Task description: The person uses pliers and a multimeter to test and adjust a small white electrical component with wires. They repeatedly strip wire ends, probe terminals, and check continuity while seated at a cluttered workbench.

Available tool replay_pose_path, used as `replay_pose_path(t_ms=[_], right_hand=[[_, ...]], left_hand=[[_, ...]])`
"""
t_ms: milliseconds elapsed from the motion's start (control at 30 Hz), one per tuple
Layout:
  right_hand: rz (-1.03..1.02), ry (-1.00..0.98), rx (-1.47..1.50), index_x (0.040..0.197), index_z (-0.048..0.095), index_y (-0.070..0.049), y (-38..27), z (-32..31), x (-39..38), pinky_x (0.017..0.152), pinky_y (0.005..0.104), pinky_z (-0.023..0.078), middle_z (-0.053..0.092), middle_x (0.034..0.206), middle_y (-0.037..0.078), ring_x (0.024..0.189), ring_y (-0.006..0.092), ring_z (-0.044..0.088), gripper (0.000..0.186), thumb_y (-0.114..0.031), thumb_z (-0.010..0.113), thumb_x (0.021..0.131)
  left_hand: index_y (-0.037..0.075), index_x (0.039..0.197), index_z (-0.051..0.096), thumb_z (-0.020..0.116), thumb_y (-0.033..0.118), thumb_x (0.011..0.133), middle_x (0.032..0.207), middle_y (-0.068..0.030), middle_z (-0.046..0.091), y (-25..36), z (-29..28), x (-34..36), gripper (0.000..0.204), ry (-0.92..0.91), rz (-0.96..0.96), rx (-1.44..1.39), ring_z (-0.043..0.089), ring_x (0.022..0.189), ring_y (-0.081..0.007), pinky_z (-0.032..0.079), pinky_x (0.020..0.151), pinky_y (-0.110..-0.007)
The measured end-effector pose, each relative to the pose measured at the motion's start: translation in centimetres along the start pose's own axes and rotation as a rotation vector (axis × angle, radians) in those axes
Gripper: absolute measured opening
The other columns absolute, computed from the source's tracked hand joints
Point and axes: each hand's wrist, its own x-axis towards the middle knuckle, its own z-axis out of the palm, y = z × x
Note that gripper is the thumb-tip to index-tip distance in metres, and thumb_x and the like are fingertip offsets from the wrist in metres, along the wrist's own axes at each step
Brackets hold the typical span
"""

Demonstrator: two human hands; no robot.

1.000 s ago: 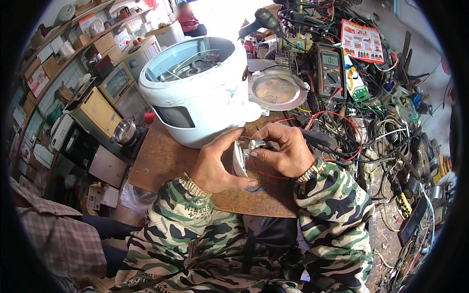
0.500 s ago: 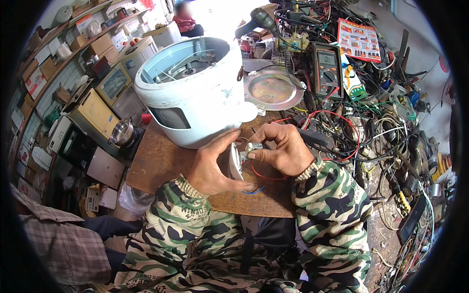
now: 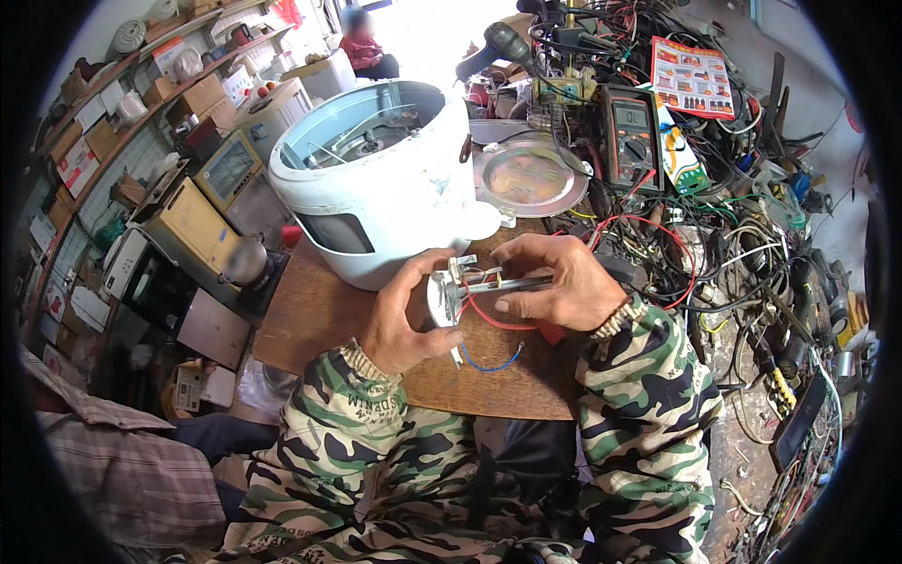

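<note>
While one left hand (image 3: 404,318) grips one white part (image 3: 439,301) between thumb and fingers, just in front of the single cooker (image 3: 399,216), one right hand (image 3: 573,284) closes around one slim grey rod (image 3: 526,283) pointing toward that part. Two wires come from the part: one red wire (image 3: 495,321), and one blue wire (image 3: 493,369) curving over the wooden surface (image 3: 301,324), also in front of the cooker. Right of the cooker are one round plate (image 3: 531,179) and, farther right, one meter (image 3: 631,141). One seated person (image 3: 362,52) is beyond the cooker.
</note>
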Motion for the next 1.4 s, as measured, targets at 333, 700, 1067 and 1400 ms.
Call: replay_pose_path(t_ms=[333, 700, 1067, 1400], right_hand=[[0.125, 0.046, 0.177, 0.099, 0.075, 0.003, 1.5, -1.2, 0.3, 0.074, 0.0275, 0.054, 0.073, 0.084, 0.004, 0.081, 0.0093, 0.066, 0.015, 0.001, 0.079, 0.085], [0.059, 0.052, 0.173, 0.098, 0.074, 0.003, 2.0, -0.7, 0.3, 0.066, 0.0242, 0.051, 0.07, 0.082, 0.001, 0.074, 0.0061, 0.061, 0.013, 0.0, 0.08, 0.086], [0.032, 0.587, -0.012, 0.096, 0.074, 0.004, 2.4, -6.4, -1.3, 0.058, 0.0255, 0.051, 0.073, 0.078, 0.005, 0.064, 0.0084, 0.064, 0.015, -0.01, 0.074, 0.093], [0.469, 0.358, -1.0, 0.099, 0.077, -0.004, 1.5, -7.5, -3.8, 0.075, 0.0444, 0.056, 0.074, 0.088, 0.019, 0.084, 0.0358, 0.073, 0.04, -0.03, 0.085, 0.07]], left_hand=[[-0.009, 0.135, 0.056, 0.078, 0.034, 0.081, 0.15, -0.0201, 0.05, -1.3, -0.4, 0.1, 0.073, -0.03, 0.071, -0.069, 0.04, 0.145, -0.0278, 0.026, 0.122, -0.042], [-0.008, 0.121, 0.067, 0.073, 0.007, 0.095, 0.106, -0.0095, 0.074, -0.5, -0.8, 1.1, 0.031, 0.095, 0.003, -0.038, 0.068, 0.094, -0.0109, 0.055, 0.084, -0.026], [-0.007, 0.122, 0.067, 0.071, 0.003, 0.095, 0.115, -0.0132, 0.072, -1.0, -1.5, 2.5, 0.029, -0.028, 0.062, 0.074, 0.068, 0.105, -0.0162, 0.055, 0.094, -0.032], [-0.006, 0.121, 0.069, 0.07, 0.0, 0.093, 0.113, -0.0115, 0.073, -0.6, -0.6, 2.7, 0.029, -0.011, 0.079, 0.111, 0.067, 0.103, -0.0146, 0.053, 0.091, -0.029]])
